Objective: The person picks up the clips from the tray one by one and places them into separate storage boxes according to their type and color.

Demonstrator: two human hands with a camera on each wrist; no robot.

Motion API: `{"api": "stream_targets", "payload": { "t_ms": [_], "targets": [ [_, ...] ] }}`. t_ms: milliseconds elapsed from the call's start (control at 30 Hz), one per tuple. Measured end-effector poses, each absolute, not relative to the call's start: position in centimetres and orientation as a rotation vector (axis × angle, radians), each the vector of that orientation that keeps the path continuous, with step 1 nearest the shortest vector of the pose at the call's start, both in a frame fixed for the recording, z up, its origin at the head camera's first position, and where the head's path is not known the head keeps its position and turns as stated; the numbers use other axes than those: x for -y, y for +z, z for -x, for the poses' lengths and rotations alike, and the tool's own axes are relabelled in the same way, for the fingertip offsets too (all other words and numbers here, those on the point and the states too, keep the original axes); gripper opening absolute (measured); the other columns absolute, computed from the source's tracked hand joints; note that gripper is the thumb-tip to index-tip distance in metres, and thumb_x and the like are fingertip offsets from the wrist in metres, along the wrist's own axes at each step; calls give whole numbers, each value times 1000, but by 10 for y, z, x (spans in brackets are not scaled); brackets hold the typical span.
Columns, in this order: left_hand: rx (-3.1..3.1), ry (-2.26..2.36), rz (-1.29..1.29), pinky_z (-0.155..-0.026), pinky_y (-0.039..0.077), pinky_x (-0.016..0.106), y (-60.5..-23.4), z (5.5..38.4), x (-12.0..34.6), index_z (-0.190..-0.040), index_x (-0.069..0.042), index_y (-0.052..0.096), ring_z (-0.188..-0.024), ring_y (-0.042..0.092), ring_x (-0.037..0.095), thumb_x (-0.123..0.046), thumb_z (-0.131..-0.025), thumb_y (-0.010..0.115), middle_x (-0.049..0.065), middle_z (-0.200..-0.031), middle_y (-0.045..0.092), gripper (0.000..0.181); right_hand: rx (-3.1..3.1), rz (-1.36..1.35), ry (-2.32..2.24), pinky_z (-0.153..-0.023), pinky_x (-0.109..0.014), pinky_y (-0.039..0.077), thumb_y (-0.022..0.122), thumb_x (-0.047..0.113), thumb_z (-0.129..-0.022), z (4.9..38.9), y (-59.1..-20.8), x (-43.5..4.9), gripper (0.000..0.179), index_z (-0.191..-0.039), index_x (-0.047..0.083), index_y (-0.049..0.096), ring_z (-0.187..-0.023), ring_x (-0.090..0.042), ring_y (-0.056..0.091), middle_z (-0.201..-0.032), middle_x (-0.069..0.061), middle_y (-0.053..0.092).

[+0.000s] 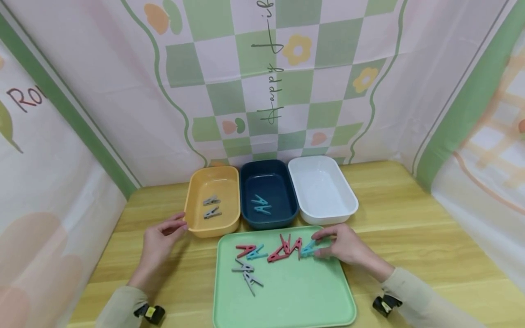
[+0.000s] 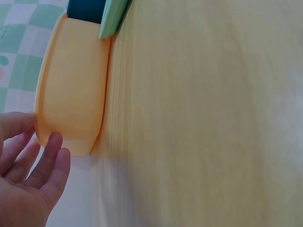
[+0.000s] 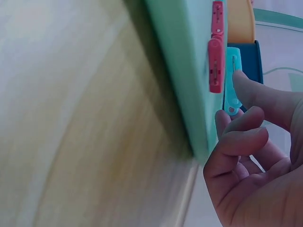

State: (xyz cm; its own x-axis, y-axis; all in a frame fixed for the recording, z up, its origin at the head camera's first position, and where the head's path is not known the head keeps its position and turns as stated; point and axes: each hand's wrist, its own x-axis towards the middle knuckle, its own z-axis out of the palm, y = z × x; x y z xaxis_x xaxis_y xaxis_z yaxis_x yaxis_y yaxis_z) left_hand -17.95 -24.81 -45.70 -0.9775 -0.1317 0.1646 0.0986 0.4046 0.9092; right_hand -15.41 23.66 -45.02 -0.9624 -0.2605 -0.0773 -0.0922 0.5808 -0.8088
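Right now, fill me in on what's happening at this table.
A person's right hand is at a teal clothespin at the green tray, its grip unclear; the left hand touches the yellow container, which holds two gray clothespins. The navy container holds two teal ones. Red clothespins and more gray ones lie on the tray.

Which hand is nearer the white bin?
Right. The right hand is just in front of the white bin, at the tray's far right corner. The left hand is farther left, beyond the blue bin, at the yellow bin's outer side.
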Motion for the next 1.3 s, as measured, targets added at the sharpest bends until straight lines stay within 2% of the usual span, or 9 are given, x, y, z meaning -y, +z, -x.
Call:
{"api": "stream_targets", "payload": {
  "t_ms": [133,267,367,500,667,733,800,933,1300],
  "targets": [
    [2449,-1604,-32,-84,56,14,-457,180,248,-110,6,78,-111,68,6,-5,-95,80,14,-134,70,19,-2604,265,-1355,-80,-34,52,94,9,-74,153,-444,-235,41,-112,3,80,-106,-29,62,-111,-9,76],
    [2452,-1596,-26,-84,56,14,-458,180,249,-109,5,78,-110,67,4,-6,-95,80,14,-134,70,18,-2565,245,-1401,-64,-26,50,94,9,-76,153,-439,-232,42,-115,1,79,-78,-19,58,-111,-10,76],
    [2448,-1594,-17,-86,56,14,-459,180,249,-108,5,79,-113,67,5,-5,-95,80,15,-133,71,16,-2539,258,-1440,-53,-23,45,93,8,-77,154,-436,-232,43,-116,-2,77,-57,-11,46,-111,-13,76],
    [2440,-1601,-4,-86,56,15,-459,180,249,-106,5,79,-116,67,9,-4,-94,80,15,-132,71,15,-2531,256,-1459,-49,-22,40,92,8,-78,155,-430,-232,43,-117,-2,77,-51,-8,39,-110,-13,77],
    [2446,-1607,-28,-87,56,14,-458,179,248,-106,5,79,-118,67,14,-4,-94,80,14,-133,71,15,-2503,234,-1450,-45,-21,33,92,10,-80,155,-422,-229,45,-121,0,77,-48,-8,35,-78,-5,70],
    [2450,-1610,-41,-87,55,14,-458,179,248,-107,5,78,-119,67,14,-5,-94,80,14,-134,70,16,-2505,245,-1444,-45,-21,31,92,11,-80,156,-417,-226,45,-120,1,77,-47,-8,34,-74,-5,68],
    [2451,-1614,-47,-87,56,14,-457,180,248,-108,5,78,-119,67,15,-5,-94,80,14,-134,70,17,-2520,261,-1441,-45,-21,31,92,11,-79,157,-411,-223,43,-118,1,78,-48,-8,34,-78,-7,71],
    [2449,-1605,-40,-86,56,14,-456,181,248,-107,6,79,-116,68,11,-4,-94,81,14,-133,71,16,-2532,290,-1445,-46,-22,31,92,11,-80,160,-400,-216,39,-116,2,79,-49,-8,33,-107,-14,76],
    [2455,-1609,-29,-89,54,14,-456,181,249,-108,7,78,-123,66,20,-4,-94,80,15,-134,70,17,-2558,342,-1442,-47,-25,29,90,14,-83,175,-383,-203,34,-115,6,81,-48,-11,30,-115,-12,76]
  ]
}}
